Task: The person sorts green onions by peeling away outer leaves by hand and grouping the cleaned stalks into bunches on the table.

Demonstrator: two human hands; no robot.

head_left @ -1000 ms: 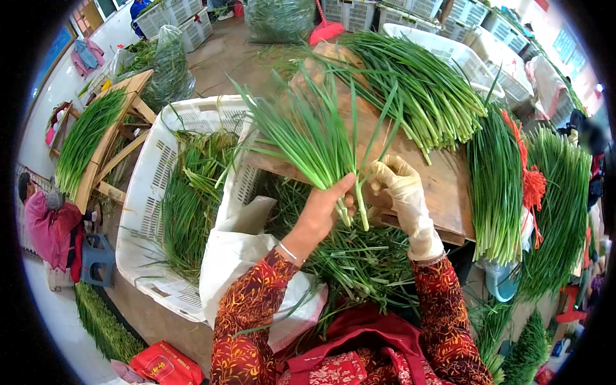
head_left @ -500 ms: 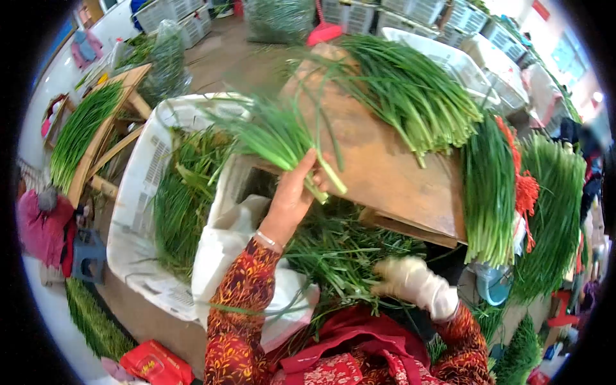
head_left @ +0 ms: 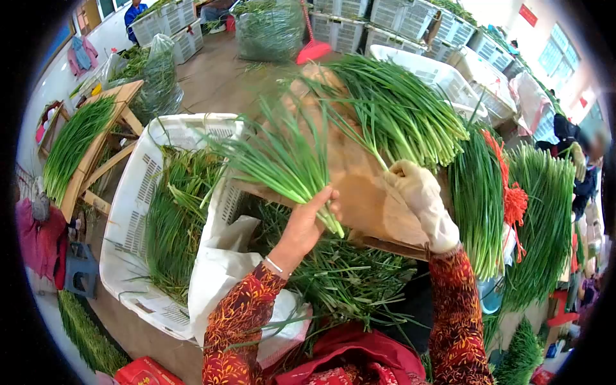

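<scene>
While a white crate point(head_left: 131, 221) of loose greens stands at the left, the left hand point(head_left: 305, 224) is clamped around a small bunch point(head_left: 289, 173) of green stalks, leaves fanned upward. Apart from it, the gloved right hand point(head_left: 420, 204) pinches the pale end of a thin stalk point(head_left: 375, 149) over the wooden bench point(head_left: 359, 192), near a large pile point(head_left: 407, 109) of stalks, with red strands point(head_left: 514, 204) farther right.

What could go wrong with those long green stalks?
The bunch of long green stalks in the bare left hand looks untied, so some might slip onto the messy dark-green leaf heap below. The thin green stalk pinched by the cream-gloved right hand could bend or snap.
</scene>
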